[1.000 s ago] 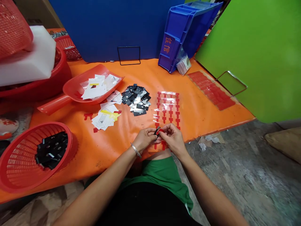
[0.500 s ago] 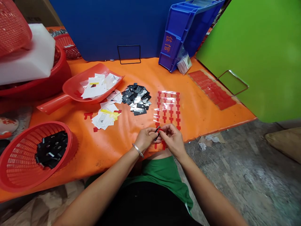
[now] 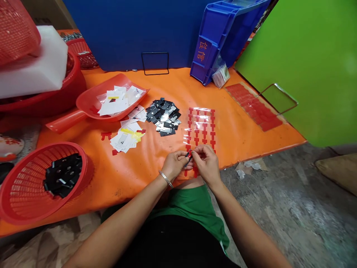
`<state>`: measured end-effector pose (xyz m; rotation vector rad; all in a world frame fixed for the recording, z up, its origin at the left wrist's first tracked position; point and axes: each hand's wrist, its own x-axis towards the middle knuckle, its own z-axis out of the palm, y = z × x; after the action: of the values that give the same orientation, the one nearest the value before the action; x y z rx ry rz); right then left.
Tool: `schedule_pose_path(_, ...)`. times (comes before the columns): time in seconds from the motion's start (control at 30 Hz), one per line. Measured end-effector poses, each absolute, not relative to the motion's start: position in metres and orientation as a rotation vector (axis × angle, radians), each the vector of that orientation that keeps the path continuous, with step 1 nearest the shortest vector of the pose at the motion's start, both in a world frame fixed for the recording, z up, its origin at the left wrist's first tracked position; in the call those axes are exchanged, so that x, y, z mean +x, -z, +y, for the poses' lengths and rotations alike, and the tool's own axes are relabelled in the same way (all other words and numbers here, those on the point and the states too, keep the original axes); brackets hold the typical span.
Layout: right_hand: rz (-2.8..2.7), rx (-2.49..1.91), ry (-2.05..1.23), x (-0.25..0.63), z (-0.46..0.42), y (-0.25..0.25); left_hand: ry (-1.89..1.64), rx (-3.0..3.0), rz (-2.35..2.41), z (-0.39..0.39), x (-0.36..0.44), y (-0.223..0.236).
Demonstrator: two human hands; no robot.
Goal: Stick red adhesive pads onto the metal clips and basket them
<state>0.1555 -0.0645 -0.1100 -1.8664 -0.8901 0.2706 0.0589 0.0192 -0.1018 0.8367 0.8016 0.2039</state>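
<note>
My left hand [image 3: 173, 165] pinches a small black plate [image 3: 188, 160] between thumb and fingers, just above the table's front edge. A red sticker [image 3: 190, 153] lies against the plate's face. Closed at that sticker are the thumb and fingertips of my right hand [image 3: 208, 165], which partly hide it. Under and beyond my hands is a clear sheet with rows of red T-shaped stickers [image 3: 204, 127]. Left of the sheet lies a heap of black plates [image 3: 163, 117], some with shiny faces.
A red basket [image 3: 21, 197] holding black pieces stands at the left. Behind it are a red scoop [image 3: 89, 108] with papers and a stack of printed cards [image 3: 125, 139]. A blue bin [image 3: 206, 41] stands at the back, and a red sticker sheet [image 3: 253, 106] lies right.
The plate has turned slightly in my left hand, and more of the red sticker shows on its face. My right fingers have shifted a little over it. The view has moved slightly.
</note>
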Motion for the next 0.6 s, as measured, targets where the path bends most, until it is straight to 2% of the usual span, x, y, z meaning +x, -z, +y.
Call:
schedule_pose_path(0.27,-0.827,-1.926,-0.327,0.1549,-0.0625,0.1120,-0.211,0.833,0.778,0.0195,0.0583,0.1050)
schedule_pose_path(0.6,-0.576,-1.765,-0.612,0.1602,-0.0610,0.1147,-0.227,0.847,0.777,0.0183,0.0559,0.1075)
